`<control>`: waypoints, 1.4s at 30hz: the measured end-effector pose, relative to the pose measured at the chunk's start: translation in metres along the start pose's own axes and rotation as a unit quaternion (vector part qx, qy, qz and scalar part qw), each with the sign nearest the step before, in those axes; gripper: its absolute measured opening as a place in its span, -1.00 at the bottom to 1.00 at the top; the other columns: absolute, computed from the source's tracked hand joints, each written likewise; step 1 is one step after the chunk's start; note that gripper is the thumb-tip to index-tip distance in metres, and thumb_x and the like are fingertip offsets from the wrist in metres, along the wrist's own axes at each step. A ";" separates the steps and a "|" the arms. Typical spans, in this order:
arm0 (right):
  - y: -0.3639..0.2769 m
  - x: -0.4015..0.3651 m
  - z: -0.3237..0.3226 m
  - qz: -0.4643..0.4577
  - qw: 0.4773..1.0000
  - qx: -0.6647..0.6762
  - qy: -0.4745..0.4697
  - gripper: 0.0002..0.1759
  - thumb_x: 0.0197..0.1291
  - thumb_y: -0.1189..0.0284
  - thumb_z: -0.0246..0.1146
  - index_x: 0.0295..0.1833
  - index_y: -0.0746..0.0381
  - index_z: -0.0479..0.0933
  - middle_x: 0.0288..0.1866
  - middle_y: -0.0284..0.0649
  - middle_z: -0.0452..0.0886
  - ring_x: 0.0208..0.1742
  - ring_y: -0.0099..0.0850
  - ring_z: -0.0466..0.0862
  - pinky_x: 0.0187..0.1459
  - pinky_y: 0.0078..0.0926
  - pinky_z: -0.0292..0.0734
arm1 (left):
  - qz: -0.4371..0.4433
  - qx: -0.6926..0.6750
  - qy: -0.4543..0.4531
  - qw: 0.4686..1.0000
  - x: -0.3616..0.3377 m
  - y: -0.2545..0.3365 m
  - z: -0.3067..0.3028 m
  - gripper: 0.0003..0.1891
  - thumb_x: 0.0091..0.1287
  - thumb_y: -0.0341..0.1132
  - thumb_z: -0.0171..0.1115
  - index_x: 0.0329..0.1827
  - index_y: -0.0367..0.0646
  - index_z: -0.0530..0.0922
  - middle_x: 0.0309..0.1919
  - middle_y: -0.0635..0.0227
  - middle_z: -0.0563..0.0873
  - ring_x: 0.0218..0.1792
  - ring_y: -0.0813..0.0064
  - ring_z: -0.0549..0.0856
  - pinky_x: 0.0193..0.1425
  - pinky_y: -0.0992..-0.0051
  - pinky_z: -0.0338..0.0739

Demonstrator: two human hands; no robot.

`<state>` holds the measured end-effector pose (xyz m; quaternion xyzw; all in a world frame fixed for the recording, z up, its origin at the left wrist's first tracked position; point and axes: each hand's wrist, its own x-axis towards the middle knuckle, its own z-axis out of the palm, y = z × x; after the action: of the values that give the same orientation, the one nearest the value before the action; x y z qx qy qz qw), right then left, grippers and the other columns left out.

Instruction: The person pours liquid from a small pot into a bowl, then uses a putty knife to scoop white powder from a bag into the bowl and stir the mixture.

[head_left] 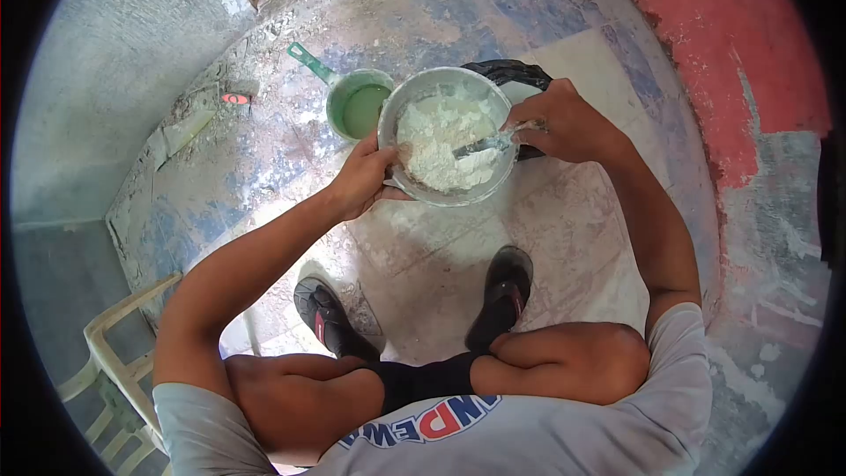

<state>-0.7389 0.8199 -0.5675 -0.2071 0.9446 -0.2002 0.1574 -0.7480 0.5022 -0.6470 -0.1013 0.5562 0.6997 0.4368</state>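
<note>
A round grey bowl [452, 199] holds white powder [441, 137], clumpy and piled toward its lower part. My left hand [363, 178] grips the bowl's left rim, thumb over the edge and fingers beneath. In my right hand [564, 122], at the bowl's right rim, is the handle of a spatula [482, 146]; its blade lies in the powder. A green pot [337, 106] with pale green liquid stands just left of the bowl, its handle pointing to the upper left. Behind the bowl at the upper right lies a black plastic bag [507, 70], partly hidden.
A cream plastic chair [132, 304] stands at the lower left. A small red object [235, 99] lies on the stained floor near the left wall. The wall on the right [705, 26] is partly red. My feet are below the bowl.
</note>
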 end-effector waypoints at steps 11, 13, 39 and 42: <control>0.040 0.005 0.002 0.000 0.994 0.103 0.038 -0.82 0.16 0.35 0.46 -0.11 0.07 0.78 -0.22 -0.30 0.79 -0.18 -0.33 0.67 0.12 -0.32 0.31 | 0.001 -0.016 0.004 1.000 0.000 -0.005 -0.005 -0.54 0.56 -0.37 -0.01 0.51 0.01 0.26 0.08 0.14 0.66 -0.10 0.27 0.81 -0.09 0.19 0.87; 0.048 0.004 0.005 -0.015 0.997 0.058 0.050 -0.82 0.16 0.37 0.45 -0.10 0.06 0.77 -0.22 -0.32 0.78 -0.17 -0.36 0.66 0.15 -0.31 0.30 | -0.004 -0.019 0.001 1.000 0.000 -0.004 -0.006 -0.53 0.56 -0.37 0.00 0.51 0.01 0.25 0.09 0.14 0.66 -0.10 0.27 0.81 -0.09 0.17 0.87; -0.018 0.023 0.044 -0.118 0.964 -0.138 0.193 -0.85 0.26 0.29 0.32 -0.10 -0.07 0.77 -0.35 -0.38 0.64 -0.21 -0.40 0.63 0.16 -0.23 0.27 | -0.010 -0.009 -0.016 1.000 0.002 -0.005 -0.001 -0.52 0.59 -0.36 -0.06 0.55 0.06 0.22 0.09 0.19 0.66 -0.09 0.32 0.80 -0.10 0.22 0.87; -0.017 0.017 0.035 -0.084 0.959 -0.120 0.241 -0.84 0.22 0.30 0.39 -0.09 -0.10 0.78 -0.31 -0.42 0.64 -0.19 -0.45 0.63 0.19 -0.27 0.26 | -0.008 -0.007 -0.015 1.000 0.000 -0.003 0.000 -0.52 0.59 -0.35 -0.04 0.55 0.06 0.21 0.10 0.18 0.65 -0.08 0.31 0.80 -0.10 0.22 0.86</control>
<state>-0.7343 0.7868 -0.5937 -0.2482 0.9509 -0.1417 -0.1185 -0.7459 0.5020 -0.6491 -0.0982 0.5438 0.7013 0.4503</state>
